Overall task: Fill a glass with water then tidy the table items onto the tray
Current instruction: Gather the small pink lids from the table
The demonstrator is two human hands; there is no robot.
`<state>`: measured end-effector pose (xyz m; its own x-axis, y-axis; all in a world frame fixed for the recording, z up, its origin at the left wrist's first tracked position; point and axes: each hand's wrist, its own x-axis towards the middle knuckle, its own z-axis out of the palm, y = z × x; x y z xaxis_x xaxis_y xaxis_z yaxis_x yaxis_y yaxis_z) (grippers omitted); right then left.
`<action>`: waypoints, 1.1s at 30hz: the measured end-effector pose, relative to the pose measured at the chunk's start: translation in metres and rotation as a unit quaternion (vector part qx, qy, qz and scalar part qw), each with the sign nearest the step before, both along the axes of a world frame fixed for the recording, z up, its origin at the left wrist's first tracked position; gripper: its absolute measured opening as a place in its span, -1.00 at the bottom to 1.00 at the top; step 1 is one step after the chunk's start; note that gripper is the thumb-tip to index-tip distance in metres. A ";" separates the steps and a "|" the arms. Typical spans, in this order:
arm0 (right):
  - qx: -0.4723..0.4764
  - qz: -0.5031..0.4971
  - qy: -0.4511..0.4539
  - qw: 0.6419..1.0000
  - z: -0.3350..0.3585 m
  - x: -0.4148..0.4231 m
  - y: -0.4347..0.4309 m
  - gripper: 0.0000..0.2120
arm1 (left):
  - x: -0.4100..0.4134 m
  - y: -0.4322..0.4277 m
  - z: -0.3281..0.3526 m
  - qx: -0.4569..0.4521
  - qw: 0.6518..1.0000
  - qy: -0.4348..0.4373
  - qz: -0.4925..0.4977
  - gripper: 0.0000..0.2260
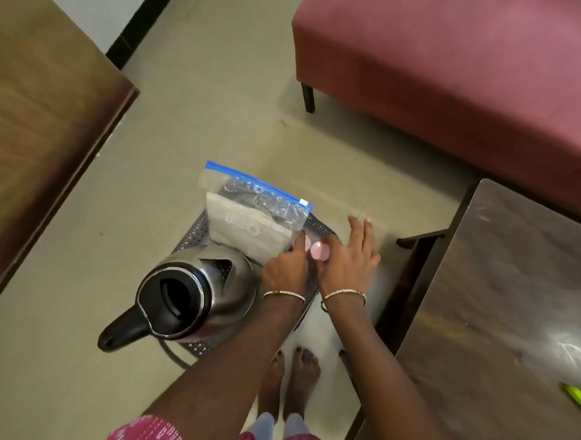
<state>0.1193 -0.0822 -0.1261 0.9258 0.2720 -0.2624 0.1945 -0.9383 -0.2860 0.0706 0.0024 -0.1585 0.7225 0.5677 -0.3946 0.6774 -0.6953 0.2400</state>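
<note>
step: settling items on grey perforated plastic tray (196, 233) | steel electric kettle with black lid (194, 292) near corner, clear blue-sealed zip bag (267, 199) behind it — likely for balance | left hand (284, 269) fingers together at small pink round item (319, 250), grip unclear | right hand (350, 255) fingers spread beside it — probably steadying

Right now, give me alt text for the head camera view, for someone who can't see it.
Seen from above, a person's left hand and right hand meet at a small pink round thing on a grey perforated tray, which also carries a steel electric kettle and a clear blue-sealed zip bag.
</note>
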 end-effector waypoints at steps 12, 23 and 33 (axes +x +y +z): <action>-0.035 -0.023 0.033 0.999 -0.016 0.008 0.011 -0.81 | 0.001 0.006 -0.014 -0.020 1.000 0.005 0.013 -0.58; 0.029 -0.036 0.066 0.997 -0.002 -0.003 0.006 -0.56 | -0.011 0.004 0.007 -0.016 0.999 0.025 -0.029 -0.53; 0.175 -0.194 0.045 0.964 0.064 -0.093 -0.066 -0.86 | -0.065 -0.022 0.097 -0.121 0.982 -0.117 -0.087 -0.79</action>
<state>0.0265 -0.1478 -0.0619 0.9535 -0.0039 -0.3013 -0.1920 -0.7787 -0.5973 0.0058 -0.0199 -0.0617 0.8870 0.3379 -0.3147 0.4604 -0.6996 0.5465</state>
